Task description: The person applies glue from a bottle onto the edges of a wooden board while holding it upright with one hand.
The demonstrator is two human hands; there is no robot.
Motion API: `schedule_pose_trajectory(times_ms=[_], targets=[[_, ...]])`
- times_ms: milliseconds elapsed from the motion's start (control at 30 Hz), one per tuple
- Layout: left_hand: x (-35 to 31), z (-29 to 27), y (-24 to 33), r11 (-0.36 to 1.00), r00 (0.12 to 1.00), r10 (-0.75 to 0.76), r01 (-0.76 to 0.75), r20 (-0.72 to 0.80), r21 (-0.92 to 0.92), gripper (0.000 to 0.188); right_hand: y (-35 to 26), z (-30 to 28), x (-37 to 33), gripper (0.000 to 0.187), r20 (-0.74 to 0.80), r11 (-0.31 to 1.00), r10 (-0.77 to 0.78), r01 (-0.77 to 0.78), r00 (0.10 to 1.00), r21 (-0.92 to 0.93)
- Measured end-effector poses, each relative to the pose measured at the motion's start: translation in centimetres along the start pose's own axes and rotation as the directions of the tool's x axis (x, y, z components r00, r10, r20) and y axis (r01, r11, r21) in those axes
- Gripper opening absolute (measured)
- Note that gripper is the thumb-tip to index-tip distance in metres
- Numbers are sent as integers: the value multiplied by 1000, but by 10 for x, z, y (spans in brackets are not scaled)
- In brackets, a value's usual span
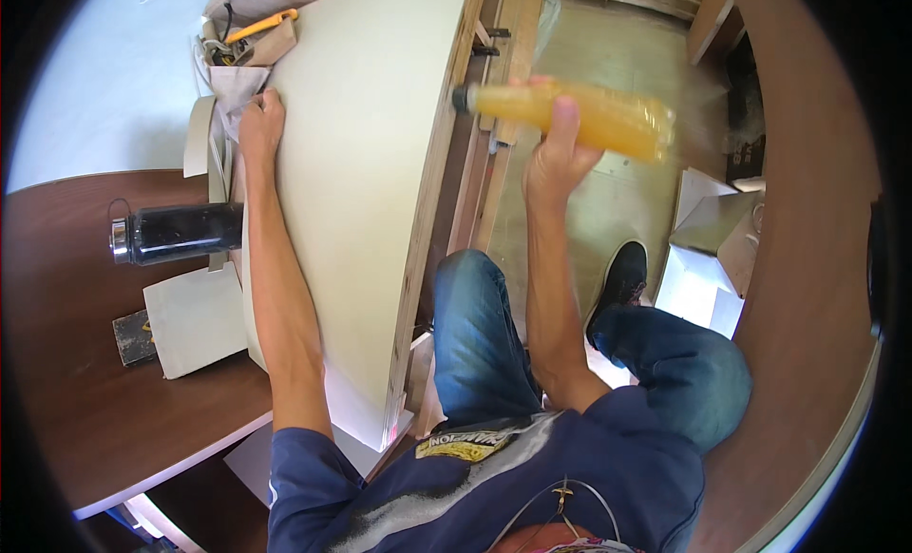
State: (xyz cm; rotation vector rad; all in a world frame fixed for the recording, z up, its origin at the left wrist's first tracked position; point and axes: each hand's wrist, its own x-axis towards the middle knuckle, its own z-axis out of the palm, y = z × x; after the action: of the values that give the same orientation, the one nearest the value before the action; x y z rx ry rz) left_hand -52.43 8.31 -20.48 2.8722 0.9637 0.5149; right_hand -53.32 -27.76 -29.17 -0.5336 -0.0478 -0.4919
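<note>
The right hand point(556, 149) is closed around a plastic bottle point(575, 116) of orange liquid, fingers wrapped over its middle. The bottle lies almost level in the air, its dark cap pointing to the person's left, toward the edge of a large pale board point(366, 173). It hangs above the floor point(617, 40), clear of everything but the hand.

The left hand point(259, 125) lies flat with curled fingers on the far left edge of the board, pressing on it rather than gripping anything. The board has a layered wooden edge along its right side and rests tilted across the dark brown surface point(66, 296).

Just left of the left forearm, a dark metal flask point(176, 233) lies on its side on the surface. Near it are a pale sheet point(195, 320) and a small dark block point(133, 336) partly under that sheet. Beyond the left hand, at the top of the board, sits a heap of scraps with a yellow-handled tool point(261, 26) on top.

The person wears blue jeans point(480, 334), a navy shirt and a black shoe point(622, 277). White folded boxes point(708, 258) stand on the floor beside the shoe.
</note>
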Motion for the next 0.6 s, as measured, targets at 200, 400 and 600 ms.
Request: schedule_pose_trajectory(times_ms=[200, 400, 600], targets=[[-1, 1, 3, 1000, 1000, -8, 8, 11, -28, 64, 32, -5, 43, 14, -72, 994, -6, -2, 997, -108], [0, 0, -3, 1000, 999, -18, 19, 40, -9, 65, 33, -9, 32, 23, 5, 987, -64, 64, 998, -146], [-2, -3, 5, 1000, 1000, -24, 24, 15, -1, 64, 26, -12, 26, 18, -7, 994, -46, 45, 999, -99]])
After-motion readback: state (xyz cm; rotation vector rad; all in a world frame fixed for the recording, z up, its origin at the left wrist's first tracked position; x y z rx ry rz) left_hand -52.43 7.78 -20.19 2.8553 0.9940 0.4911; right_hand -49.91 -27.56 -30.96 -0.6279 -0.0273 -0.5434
